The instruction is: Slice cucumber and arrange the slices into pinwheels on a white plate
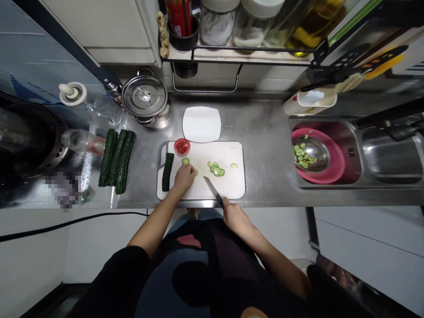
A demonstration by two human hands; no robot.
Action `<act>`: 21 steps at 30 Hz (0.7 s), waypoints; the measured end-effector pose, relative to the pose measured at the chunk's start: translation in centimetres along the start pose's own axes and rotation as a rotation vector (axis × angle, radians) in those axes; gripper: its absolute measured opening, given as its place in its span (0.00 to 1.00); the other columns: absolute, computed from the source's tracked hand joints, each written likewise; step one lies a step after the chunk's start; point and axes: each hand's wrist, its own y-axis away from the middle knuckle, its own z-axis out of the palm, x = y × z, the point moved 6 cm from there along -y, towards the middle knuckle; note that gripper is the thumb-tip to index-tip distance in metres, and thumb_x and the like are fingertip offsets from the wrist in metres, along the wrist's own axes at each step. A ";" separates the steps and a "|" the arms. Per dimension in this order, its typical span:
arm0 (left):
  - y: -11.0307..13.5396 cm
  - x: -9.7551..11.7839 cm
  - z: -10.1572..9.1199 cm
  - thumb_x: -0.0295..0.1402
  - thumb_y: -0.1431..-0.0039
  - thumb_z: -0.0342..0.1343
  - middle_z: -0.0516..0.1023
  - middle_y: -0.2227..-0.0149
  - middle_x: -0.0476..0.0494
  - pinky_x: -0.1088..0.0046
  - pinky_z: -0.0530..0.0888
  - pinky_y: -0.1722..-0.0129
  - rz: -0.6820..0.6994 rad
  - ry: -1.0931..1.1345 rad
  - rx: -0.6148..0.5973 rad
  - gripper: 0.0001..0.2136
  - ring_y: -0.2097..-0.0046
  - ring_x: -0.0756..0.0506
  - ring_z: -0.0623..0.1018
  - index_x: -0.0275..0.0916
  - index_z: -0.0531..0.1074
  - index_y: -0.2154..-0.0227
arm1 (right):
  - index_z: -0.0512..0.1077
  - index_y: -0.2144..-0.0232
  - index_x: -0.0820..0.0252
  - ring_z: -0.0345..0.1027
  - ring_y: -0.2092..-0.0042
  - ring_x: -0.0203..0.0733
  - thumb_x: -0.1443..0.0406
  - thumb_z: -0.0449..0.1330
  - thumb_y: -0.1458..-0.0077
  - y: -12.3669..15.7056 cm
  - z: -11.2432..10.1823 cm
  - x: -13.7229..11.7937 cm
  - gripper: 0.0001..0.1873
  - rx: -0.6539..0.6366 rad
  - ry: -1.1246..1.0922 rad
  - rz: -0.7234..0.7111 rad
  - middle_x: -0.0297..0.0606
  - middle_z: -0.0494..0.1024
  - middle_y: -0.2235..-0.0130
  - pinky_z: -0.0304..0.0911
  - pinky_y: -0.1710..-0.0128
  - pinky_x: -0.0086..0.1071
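On the white cutting board (212, 190), my left hand (184, 178) is closed, its bent fingers at a small piece of cucumber (196, 172) that they largely cover. A round cucumber slice (185, 161) lies just beyond those fingers. My right hand (236, 216) grips a knife (213, 191) by its handle, with the tip pointing up and left over the board. Several cut slices (216, 169) are heaped right of the knife tip, and one slice (233, 165) lies apart. A dark green cucumber length (168, 172) rests along the board's left side.
A small red-rimmed bowl (182, 147) sits at the board's upper left, below a white plate (201, 124). Whole cucumbers (116, 161) and a lidded steel pot (145, 95) stand left. The sink holds a pink basin (338, 154). Jars line the rack (238, 55) above.
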 end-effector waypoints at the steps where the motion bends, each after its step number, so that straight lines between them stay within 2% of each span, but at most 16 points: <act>1: 0.0 0.0 -0.1 0.27 0.45 0.52 0.73 0.63 0.42 0.70 0.68 0.56 0.000 0.002 -0.006 0.04 0.59 0.45 0.73 0.37 0.70 0.68 | 0.63 0.53 0.64 0.72 0.62 0.44 0.76 0.46 0.46 -0.1 0.0 0.1 0.19 0.009 0.002 -0.002 0.46 0.77 0.65 0.50 0.71 0.30; 4: -0.2 -0.2 -0.2 0.26 0.46 0.52 0.75 0.63 0.43 0.71 0.68 0.56 -0.036 0.015 -0.028 0.06 0.59 0.46 0.74 0.37 0.71 0.65 | 0.63 0.54 0.64 0.72 0.62 0.43 0.76 0.45 0.46 -0.2 -0.1 0.4 0.18 0.028 0.002 -0.004 0.45 0.77 0.65 0.50 0.71 0.29; 9: -0.7 -0.5 -0.3 0.28 0.47 0.54 0.76 0.66 0.44 0.71 0.69 0.58 -0.099 0.001 -0.099 0.05 0.61 0.45 0.75 0.37 0.72 0.68 | 0.63 0.54 0.63 0.71 0.63 0.43 0.75 0.46 0.46 -0.4 -0.2 0.4 0.17 0.041 -0.003 -0.016 0.45 0.77 0.65 0.50 0.71 0.30; 17: -0.8 0.2 -0.2 0.26 0.47 0.53 0.74 0.64 0.40 0.70 0.69 0.57 -0.048 -0.090 -0.110 0.04 0.59 0.43 0.75 0.36 0.72 0.73 | 0.63 0.53 0.64 0.71 0.62 0.44 0.74 0.46 0.45 -0.5 -0.3 0.7 0.18 0.044 0.008 0.011 0.46 0.77 0.65 0.50 0.70 0.30; 21: -0.5 0.6 -0.4 0.26 0.46 0.51 0.74 0.62 0.40 0.70 0.70 0.57 -0.012 -0.097 -0.100 0.07 0.57 0.43 0.75 0.36 0.73 0.65 | 0.63 0.53 0.65 0.72 0.63 0.44 0.74 0.46 0.45 -0.5 -0.3 0.8 0.18 0.053 0.009 0.008 0.46 0.77 0.65 0.49 0.71 0.30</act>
